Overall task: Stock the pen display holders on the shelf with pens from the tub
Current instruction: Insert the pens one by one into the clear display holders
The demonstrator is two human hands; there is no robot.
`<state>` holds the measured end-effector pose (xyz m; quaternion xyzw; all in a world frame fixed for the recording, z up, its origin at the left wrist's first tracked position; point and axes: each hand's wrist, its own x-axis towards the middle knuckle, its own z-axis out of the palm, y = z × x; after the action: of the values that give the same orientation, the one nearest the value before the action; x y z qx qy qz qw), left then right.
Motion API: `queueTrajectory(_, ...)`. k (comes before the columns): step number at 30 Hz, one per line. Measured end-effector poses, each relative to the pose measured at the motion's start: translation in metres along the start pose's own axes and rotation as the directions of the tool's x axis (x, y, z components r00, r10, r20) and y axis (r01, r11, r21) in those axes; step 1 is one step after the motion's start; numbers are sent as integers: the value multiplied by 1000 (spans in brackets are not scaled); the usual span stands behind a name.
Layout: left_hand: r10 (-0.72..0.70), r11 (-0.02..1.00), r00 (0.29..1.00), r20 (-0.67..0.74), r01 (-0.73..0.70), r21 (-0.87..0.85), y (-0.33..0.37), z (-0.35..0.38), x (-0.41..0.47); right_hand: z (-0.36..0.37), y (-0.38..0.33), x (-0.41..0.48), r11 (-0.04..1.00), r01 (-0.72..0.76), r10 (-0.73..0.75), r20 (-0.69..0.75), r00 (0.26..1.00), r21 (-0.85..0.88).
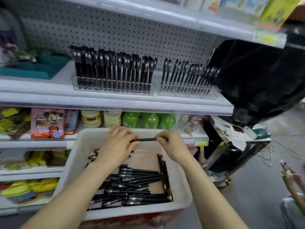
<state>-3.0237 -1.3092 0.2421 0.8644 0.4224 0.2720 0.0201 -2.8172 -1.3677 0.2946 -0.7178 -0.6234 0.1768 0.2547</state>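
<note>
Left hand [116,146], right hand [174,146] pinch opposite ends of black pen [146,139] over tub [74,162], likely orienting it for sparser holder [212,93] beyond.

Green bottles [149,120], a teal tray [38,71] (far left), a black bag [257,75].

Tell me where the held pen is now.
In the head view, the held pen lies level between the left hand and right hand, each pinching one end, over the far end of the white tub.
</note>
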Motion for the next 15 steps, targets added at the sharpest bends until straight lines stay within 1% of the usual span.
queueTrajectory(2, 46, 998, 999, -13, -46, 41, 3, 0, 7, -13, 1, 4, 1000, 26, -25, -34, 999, 8)
queueTrajectory(3, 62, 997, 998, -21, -60, 54, 6, 1, 11, -16, 2, 6, 997, 65, -67, -47, 997, -42)
queueTrajectory(4, 71, 996, 997, -19, -70, 64, 8, 1, 14, -17, 4, 8, 984, 121, -131, -66, 989, -133)
queueTrajectory(6, 90, 992, 996, -11, -88, 89, 13, 0, 22, -15, 5, 12, 924, 227, -267, -96, 959, -308)
queueTrajectory(8, 120, 987, 993, -15, -117, 111, 20, -1, 31, -11, 3, 16, 879, 297, -357, -101, 929, -372)
queueTrajectory(10, 144, 982, 990, -10, -141, 125, 27, -2, 41, -8, 5, 22, 850, 358, -426, -105, 898, -385)
queueTrajectory(12, 145, 980, 989, 9, -145, 137, 33, -3, 53, -11, 12, 28, 847, 390, -464, -144, 874, -363)
queueTrajectory(15, 111, 989, 994, 11, -112, 92, 43, -3, 72, -24, 25, 37, 888, 374, -425, -169, 889, -268)
